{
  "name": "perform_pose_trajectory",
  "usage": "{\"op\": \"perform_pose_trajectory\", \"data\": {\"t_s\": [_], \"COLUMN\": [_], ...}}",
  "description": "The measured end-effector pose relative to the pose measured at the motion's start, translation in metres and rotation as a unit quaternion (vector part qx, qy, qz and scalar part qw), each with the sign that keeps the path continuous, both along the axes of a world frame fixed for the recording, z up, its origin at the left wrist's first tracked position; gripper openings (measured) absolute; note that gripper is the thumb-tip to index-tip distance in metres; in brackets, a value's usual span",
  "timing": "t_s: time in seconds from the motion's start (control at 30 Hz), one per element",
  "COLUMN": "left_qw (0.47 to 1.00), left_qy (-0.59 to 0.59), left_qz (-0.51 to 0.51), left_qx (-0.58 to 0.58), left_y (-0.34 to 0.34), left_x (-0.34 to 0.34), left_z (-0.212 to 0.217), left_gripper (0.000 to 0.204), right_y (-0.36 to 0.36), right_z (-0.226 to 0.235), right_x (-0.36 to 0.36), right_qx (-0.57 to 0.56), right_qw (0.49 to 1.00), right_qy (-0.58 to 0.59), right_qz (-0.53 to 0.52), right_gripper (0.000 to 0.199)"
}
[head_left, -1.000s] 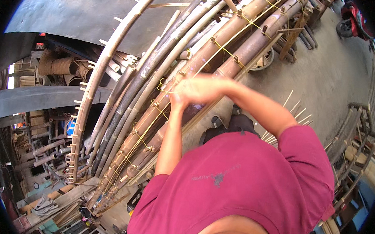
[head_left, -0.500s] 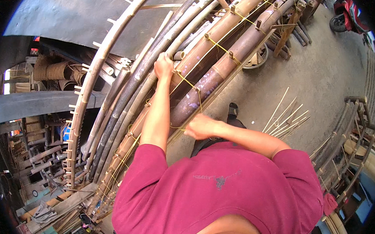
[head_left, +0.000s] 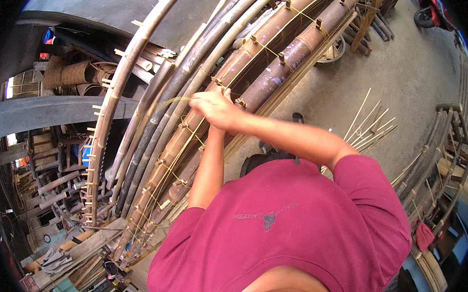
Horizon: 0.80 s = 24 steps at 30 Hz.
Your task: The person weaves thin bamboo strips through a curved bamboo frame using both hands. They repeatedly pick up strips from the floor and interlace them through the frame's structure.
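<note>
Two long brown bamboo poles run diagonally side by side: a left one point(head_left: 239, 60) and a darker, purple-spotted right one point(head_left: 273, 79). Short pegs point(head_left: 281, 58) stand along both, with thin yellow cord point(head_left: 265, 50) laced across. My right hand point(head_left: 215, 108), somewhat blurred, is closed over the left pole, and a strand of yellow cord point(head_left: 177, 98) trails out leftward from its fingers. Beneath it my left hand point(head_left: 225, 93) is at the pegs, largely covered by the right hand and wrist. What its fingers do is hidden.
More bent poles point(head_left: 188, 63) lie to the left, beside a curved pole with many pegs point(head_left: 107, 111). Thin sticks point(head_left: 368, 127) fan out over the concrete floor point(head_left: 404, 76) on the right. A bamboo frame point(head_left: 447, 159) stands farther right; a red motorbike point(head_left: 439, 19) is at far right.
My right hand has swung up and left from the right pole's near side to above my left hand, drawing the cord across. The view has shifted slightly.
</note>
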<state>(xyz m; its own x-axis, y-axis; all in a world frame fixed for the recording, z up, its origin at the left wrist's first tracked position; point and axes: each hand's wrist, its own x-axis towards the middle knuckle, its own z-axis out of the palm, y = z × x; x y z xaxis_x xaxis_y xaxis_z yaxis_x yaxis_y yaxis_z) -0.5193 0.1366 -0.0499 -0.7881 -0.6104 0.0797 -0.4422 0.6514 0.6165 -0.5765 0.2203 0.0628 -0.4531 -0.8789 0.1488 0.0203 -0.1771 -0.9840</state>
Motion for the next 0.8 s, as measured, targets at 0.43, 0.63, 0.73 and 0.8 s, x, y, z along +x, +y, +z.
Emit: {"op": "perform_pose_trajectory", "data": {"t_s": [0.43,0.63,0.73,0.8], "left_qw": [0.999,0.965,0.974,0.953], "left_qy": [0.039,0.219,0.176,-0.016], "left_qz": [0.017,0.038,0.127,0.168], "left_qx": [0.028,0.135,0.064,-0.250], "left_y": [0.001,-0.024,-0.073,-0.111], "left_x": [-0.007,-0.054,-0.095,-0.089], "left_z": [0.026,0.081,0.082,0.006], "left_gripper": [0.028,0.024,0.027,0.030], "right_y": [0.059,0.093,0.097,0.097], "right_z": [-0.029,-0.075,-0.088,-0.100], "right_x": [-0.070,-0.028,-0.030,-0.017], "right_qx": [-0.046,0.111,0.125,0.111], "right_qw": [0.908,0.935,0.928,0.901], "right_qy": [0.185,0.246,0.302,0.392], "right_qz": [0.372,0.229,0.179,0.149], "right_gripper": [0.044,0.044,0.041,0.037]}}
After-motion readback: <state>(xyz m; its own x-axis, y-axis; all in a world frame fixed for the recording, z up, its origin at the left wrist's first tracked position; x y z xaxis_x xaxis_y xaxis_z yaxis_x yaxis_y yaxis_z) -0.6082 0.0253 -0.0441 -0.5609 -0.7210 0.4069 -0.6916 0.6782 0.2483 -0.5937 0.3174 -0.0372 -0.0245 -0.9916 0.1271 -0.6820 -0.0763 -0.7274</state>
